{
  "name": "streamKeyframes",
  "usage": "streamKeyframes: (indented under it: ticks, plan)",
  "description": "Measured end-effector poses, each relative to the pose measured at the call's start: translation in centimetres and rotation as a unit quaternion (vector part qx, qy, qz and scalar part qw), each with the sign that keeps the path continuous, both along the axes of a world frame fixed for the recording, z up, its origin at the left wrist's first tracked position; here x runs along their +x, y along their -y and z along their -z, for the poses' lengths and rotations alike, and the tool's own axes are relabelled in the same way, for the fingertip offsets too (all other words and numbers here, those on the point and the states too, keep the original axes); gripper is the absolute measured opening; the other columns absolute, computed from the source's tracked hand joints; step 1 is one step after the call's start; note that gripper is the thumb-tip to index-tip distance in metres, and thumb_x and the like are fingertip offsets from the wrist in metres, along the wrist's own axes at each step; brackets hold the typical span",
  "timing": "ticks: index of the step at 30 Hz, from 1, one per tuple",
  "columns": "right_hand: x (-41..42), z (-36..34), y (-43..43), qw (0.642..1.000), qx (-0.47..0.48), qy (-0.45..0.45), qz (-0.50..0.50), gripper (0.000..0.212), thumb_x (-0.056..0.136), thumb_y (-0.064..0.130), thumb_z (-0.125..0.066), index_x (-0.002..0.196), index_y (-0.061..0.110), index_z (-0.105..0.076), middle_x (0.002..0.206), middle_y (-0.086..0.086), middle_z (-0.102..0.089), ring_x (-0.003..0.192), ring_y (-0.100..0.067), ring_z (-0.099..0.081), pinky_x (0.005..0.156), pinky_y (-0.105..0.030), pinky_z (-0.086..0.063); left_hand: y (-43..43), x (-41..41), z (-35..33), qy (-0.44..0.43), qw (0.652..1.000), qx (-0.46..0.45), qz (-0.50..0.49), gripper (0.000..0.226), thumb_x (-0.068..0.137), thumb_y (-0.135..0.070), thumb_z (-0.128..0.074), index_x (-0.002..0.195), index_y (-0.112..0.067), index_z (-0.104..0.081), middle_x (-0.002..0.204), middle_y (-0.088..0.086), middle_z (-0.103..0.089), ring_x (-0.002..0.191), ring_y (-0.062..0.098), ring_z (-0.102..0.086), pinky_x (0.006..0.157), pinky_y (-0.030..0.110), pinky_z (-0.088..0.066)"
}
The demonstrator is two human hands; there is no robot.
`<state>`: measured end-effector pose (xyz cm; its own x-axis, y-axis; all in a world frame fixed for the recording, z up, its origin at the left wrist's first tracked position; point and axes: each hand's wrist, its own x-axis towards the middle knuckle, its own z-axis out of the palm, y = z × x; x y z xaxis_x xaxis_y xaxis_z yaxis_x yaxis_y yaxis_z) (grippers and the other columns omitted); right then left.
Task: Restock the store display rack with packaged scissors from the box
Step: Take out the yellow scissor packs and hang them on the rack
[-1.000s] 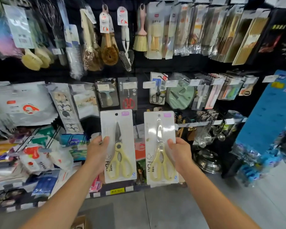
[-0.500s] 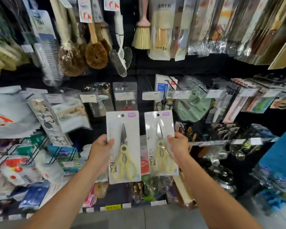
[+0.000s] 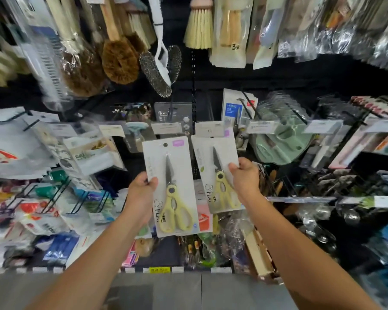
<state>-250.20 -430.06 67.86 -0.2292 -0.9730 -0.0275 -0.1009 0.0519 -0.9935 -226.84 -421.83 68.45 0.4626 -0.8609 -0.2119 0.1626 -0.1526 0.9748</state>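
Note:
I hold two white cards, each carrying yellow-handled scissors, up in front of the black display rack [image 3: 211, 86]. My left hand [image 3: 141, 193] grips the left card [image 3: 169, 186] by its left edge, thumb on the front. Pinched at its right edge by my right hand [image 3: 244, 177], the right card [image 3: 215, 173] tilts slightly left. That card's top edge reaches the white price label [image 3: 210, 128] on a hook, and I cannot tell if it hangs on the hook. Behind it hangs another scissors pack [image 3: 238, 108] with a blue label.
Brushes [image 3: 119, 61] and a wire scrubber [image 3: 159, 70] hang above. A green plastic item [image 3: 282, 139] hangs to the right. Bagged goods [image 3: 14, 151] fill the left hooks. Grey floor [image 3: 188, 291] lies below the rack. The box is out of view.
The camera has closed in on the rack. Both cards have risen toward the hook labels, and the right one has tipped and moved up to the label.

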Motion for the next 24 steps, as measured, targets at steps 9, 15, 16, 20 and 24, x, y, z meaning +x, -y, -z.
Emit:
streamKeyframes:
  ticks: [9, 15, 16, 20, 24]
  plan:
    - [1.3, -0.7, 0.7, 0.999, -0.021, 0.039, 0.013, 0.016, 0.09, 0.006, -0.059, 0.078, 0.016, -0.063, 0.082, 0.0, -0.067, 0.073, -0.011, -0.058, 0.066, -0.02, -0.045, 0.6, -0.5, 0.4, 0.006, 1.0, 0.001, 0.019, 0.023, 0.099, -0.008, -0.05, 0.091, -0.023, -0.065, 0.097, 0.005, -0.072, 0.089, 0.03, -0.068, 0.084, 0.048, -0.056]
    - [2.3, 0.3, 1.0, 0.996, -0.021, 0.072, 0.042, 0.011, 0.09, 0.005, -0.058, 0.08, 0.005, -0.063, 0.084, -0.014, -0.067, 0.077, -0.014, -0.058, 0.071, -0.026, -0.046, 0.9, 0.3, 0.6, 0.002, 1.0, 0.002, 0.013, 0.023, 0.099, -0.009, -0.05, 0.093, -0.024, -0.066, 0.104, 0.005, -0.073, 0.092, 0.027, -0.07, 0.08, 0.044, -0.057]
    - [2.4, 0.5, 0.9, 0.995, -0.019, 0.081, 0.047, 0.014, 0.09, 0.005, -0.058, 0.078, 0.01, -0.064, 0.082, -0.011, -0.067, 0.078, -0.015, -0.059, 0.072, -0.026, -0.047, 0.9, 0.4, 0.7, 0.003, 1.0, 0.0, 0.012, 0.023, 0.099, -0.009, -0.05, 0.093, -0.024, -0.066, 0.104, 0.004, -0.073, 0.09, 0.026, -0.07, 0.077, 0.041, -0.057]
    - [2.3, 1.2, 0.8, 0.993, -0.004, 0.098, 0.059, 0.017, 0.091, 0.004, -0.058, 0.085, 0.017, -0.067, 0.089, -0.005, -0.069, 0.081, -0.016, -0.061, 0.071, -0.024, -0.047, 1.0, 0.5, 0.9, 0.008, 1.0, 0.001, 0.012, 0.023, 0.099, -0.009, -0.05, 0.093, -0.024, -0.066, 0.102, 0.002, -0.073, 0.089, 0.023, -0.07, 0.072, 0.037, -0.056]
    - [2.8, 0.8, 1.4, 0.994, -0.006, 0.1, 0.049, 0.018, 0.092, 0.004, -0.055, 0.084, 0.016, -0.066, 0.091, -0.008, -0.068, 0.078, -0.014, -0.059, 0.07, -0.023, -0.046, 1.2, 0.4, 1.0, 0.016, 1.0, 0.011, 0.019, 0.023, 0.099, -0.01, -0.05, 0.091, -0.025, -0.066, 0.102, 0.004, -0.074, 0.089, 0.025, -0.07, 0.078, 0.042, -0.057]
